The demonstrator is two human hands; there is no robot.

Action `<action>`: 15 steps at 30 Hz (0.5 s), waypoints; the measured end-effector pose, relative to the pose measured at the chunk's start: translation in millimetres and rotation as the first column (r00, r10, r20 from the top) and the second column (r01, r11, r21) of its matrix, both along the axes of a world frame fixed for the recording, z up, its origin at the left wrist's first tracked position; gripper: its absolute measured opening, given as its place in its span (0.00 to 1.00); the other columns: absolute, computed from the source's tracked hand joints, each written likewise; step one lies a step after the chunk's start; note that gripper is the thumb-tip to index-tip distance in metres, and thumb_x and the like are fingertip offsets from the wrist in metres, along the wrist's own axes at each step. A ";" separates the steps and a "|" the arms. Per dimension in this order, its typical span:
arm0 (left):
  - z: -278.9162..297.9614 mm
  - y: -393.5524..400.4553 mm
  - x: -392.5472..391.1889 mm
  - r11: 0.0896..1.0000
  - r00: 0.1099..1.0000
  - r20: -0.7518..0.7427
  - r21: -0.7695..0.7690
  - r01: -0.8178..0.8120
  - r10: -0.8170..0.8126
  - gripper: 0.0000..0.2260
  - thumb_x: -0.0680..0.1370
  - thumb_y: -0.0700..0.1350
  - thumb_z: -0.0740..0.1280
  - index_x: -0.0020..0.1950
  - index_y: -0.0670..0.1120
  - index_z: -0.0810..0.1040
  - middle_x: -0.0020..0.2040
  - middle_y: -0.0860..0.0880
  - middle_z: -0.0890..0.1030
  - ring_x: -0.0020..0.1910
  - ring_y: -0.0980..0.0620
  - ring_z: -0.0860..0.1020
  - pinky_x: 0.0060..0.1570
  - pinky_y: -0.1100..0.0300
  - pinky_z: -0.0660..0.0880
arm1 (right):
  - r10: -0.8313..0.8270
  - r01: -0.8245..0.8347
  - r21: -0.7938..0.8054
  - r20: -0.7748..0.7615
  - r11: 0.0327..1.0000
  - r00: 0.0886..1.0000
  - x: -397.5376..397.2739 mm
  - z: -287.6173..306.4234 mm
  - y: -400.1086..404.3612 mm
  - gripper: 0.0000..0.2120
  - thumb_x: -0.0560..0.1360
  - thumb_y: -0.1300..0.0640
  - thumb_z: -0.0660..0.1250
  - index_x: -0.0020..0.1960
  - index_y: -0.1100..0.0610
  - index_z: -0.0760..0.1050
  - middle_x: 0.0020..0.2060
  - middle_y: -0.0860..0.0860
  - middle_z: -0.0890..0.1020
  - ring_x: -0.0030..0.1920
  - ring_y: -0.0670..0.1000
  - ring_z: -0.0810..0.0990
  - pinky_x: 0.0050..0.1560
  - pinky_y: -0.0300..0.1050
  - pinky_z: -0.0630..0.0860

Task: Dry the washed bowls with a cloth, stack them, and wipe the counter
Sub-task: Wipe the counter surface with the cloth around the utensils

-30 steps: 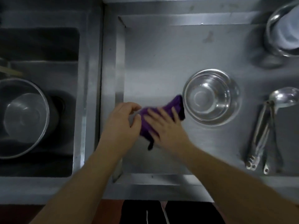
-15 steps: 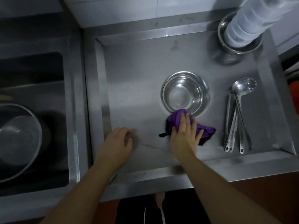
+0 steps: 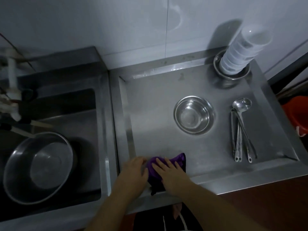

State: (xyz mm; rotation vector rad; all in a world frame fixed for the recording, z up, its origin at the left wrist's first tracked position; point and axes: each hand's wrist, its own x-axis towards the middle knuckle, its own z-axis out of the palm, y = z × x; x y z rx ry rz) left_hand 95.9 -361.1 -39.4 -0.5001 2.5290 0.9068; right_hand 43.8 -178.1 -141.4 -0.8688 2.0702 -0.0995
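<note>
Flat and spread, your right hand (image 3: 170, 174) pressed the purple cloth (image 3: 164, 170) onto the counter (image 3: 158, 114) at its near-left corner. Your left hand (image 3: 135, 170) lay just beside it, fingers loosely curled, touching the cloth's edge. Half a second earlier that cloth sat right below the steel bowl (image 3: 194, 115); now it was well apart, dragged left.

A purple cloth (image 3: 166, 165) is pressed on the steel counter (image 3: 158, 117) at 6 o'clock by the right hand (image 3: 171, 172); stacked steel bowls (image 3: 194, 115) are seen at 2 o'clock.
</note>
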 end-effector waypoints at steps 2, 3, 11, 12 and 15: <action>4.6 0.9 9.7 1.000 1.000 0.027 0.004 0.016 -0.016 0.14 0.85 0.49 0.64 0.71 0.52 0.75 0.64 0.53 0.77 0.60 0.55 0.75 0.62 0.60 0.73 | 0.020 -0.020 0.022 0.005 1.000 1.000 -8.0 10.4 5.4 0.37 0.85 0.55 0.59 0.86 0.41 0.41 0.86 0.43 0.41 0.85 0.56 0.44 0.83 0.63 0.49; 5.6 1.6 13.9 1.000 0.999 0.035 0.009 0.025 -0.025 0.14 0.84 0.49 0.64 0.70 0.53 0.76 0.63 0.54 0.77 0.58 0.56 0.76 0.60 0.61 0.73 | 0.019 -0.019 0.027 0.009 0.999 1.000 -10.1 14.0 9.8 0.37 0.85 0.56 0.59 0.86 0.41 0.42 0.86 0.43 0.43 0.85 0.56 0.46 0.83 0.61 0.53; -36.3 27.6 37.3 0.993 0.972 0.225 0.117 0.033 -0.059 0.23 0.83 0.50 0.66 0.79 0.52 0.69 0.74 0.51 0.75 0.69 0.52 0.76 0.68 0.62 0.70 | -0.153 0.180 0.065 -0.298 0.982 0.942 -5.2 11.0 67.6 0.30 0.80 0.54 0.62 0.81 0.51 0.60 0.74 0.51 0.71 0.73 0.55 0.70 0.71 0.50 0.65; -42.1 34.9 36.0 0.992 0.976 0.217 0.129 0.006 -0.034 0.24 0.83 0.49 0.66 0.80 0.51 0.68 0.75 0.51 0.75 0.70 0.51 0.75 0.67 0.63 0.69 | -0.160 0.190 0.069 -0.307 0.979 0.938 -5.8 9.8 70.5 0.28 0.79 0.53 0.63 0.79 0.50 0.64 0.71 0.50 0.73 0.71 0.55 0.72 0.70 0.50 0.64; -56.7 53.2 27.5 0.981 0.979 0.177 0.146 -0.126 0.100 0.25 0.82 0.45 0.69 0.79 0.51 0.68 0.71 0.48 0.78 0.66 0.49 0.78 0.61 0.62 0.71 | -0.198 0.222 0.078 -0.243 0.972 0.950 -13.1 11.1 73.1 0.20 0.78 0.54 0.65 0.70 0.51 0.71 0.66 0.52 0.76 0.67 0.56 0.74 0.67 0.53 0.66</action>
